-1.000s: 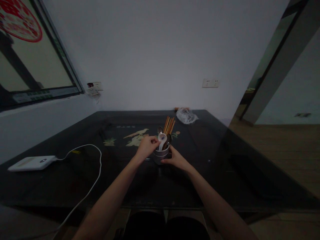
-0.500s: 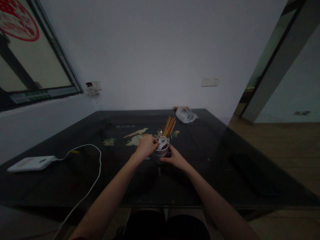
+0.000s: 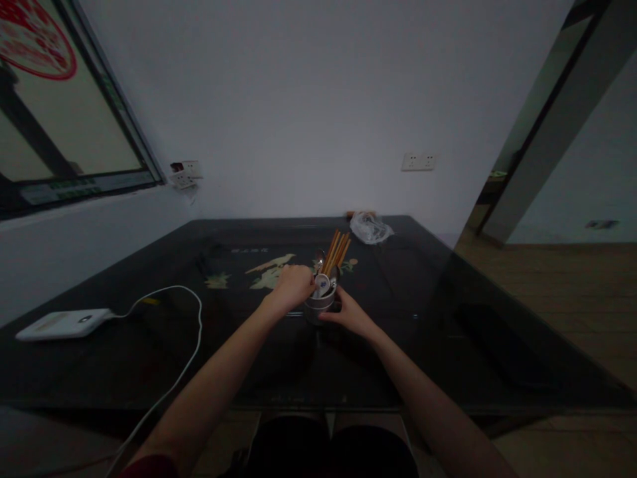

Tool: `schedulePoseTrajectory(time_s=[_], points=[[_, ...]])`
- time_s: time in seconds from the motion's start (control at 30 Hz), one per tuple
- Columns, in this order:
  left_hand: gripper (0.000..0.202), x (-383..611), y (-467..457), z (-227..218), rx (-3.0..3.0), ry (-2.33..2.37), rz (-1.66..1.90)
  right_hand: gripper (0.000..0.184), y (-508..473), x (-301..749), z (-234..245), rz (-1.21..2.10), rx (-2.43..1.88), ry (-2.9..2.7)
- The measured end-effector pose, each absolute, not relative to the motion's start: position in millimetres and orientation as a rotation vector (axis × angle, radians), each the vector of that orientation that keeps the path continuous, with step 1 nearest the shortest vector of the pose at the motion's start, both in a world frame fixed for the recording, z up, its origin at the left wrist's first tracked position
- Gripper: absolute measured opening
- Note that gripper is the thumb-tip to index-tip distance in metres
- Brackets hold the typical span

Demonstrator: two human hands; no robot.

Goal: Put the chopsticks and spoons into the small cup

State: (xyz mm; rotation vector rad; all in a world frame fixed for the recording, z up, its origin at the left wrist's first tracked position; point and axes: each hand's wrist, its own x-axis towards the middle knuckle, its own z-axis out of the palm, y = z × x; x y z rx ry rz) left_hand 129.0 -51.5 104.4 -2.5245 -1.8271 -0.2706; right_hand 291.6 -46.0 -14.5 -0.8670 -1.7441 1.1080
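Note:
A round metal utensil cup (image 3: 319, 307) stands in the middle of the dark table (image 3: 438, 312). Several orange chopsticks (image 3: 337, 250) and a metal spoon lean out of it. My left hand (image 3: 293, 286) pinches a white ceramic spoon (image 3: 322, 285) whose bowl sits low inside the cup's mouth. My right hand (image 3: 349, 315) grips the cup's right side and holds it steady on the table.
A white device (image 3: 62, 323) with a white cable (image 3: 185, 332) lies at the table's left. A crumpled clear plastic bag (image 3: 371, 229) sits at the far edge. Wall sockets (image 3: 419, 161) are behind, a window at the left, an open doorway at the right.
My left hand has lowered the white spoon from above the cup's rim down into the cup. My right hand has stayed on the cup.

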Motion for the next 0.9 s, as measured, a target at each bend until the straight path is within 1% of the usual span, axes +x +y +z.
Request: schedulePoseTrajectory(time_s=[0.17,0.3,0.4,0.53,0.63,0.77,0.83,0.9], points=[[0.020,122.3,-52.5,107.4,-2.516,-1.856,-0.404,0.076,-46.2,292.7,-14.8,1.114,-0.876,-1.753],[0.023,110.9,-52.1,106.2,-2.514,-1.848,-0.728,0.076,-47.3,292.8,-13.6,1.107,-0.861,-1.757],[0.024,104.1,-50.4,92.9,-2.491,-1.805,-1.177,0.074,-49.7,292.4,-11.1,1.107,-0.875,-1.748],[0.025,103.9,-47.3,56.8,-2.288,-1.817,-1.953,0.073,-51.3,292.4,-8.7,1.111,-0.885,-1.741],[0.028,109.2,-45.1,29.6,-2.116,-1.984,-2.309,0.075,-50.5,292.9,-8.2,1.132,-0.891,-1.724],[0.029,113.7,-43.3,11.6,-2.187,-2.098,-2.567,0.076,-50.0,293.7,-7.8,1.124,-0.897,-1.717],[0.029,112.3,-42.9,9.7,-2.298,-2.179,-2.599,0.076,-50.6,294.1,-7.2,1.117,-0.894,-1.722],[0.029,109.0,-42.2,10.0,-2.426,-2.293,-2.547,0.076,-51.3,294.6,-6.6,1.118,-0.888,-1.733]])
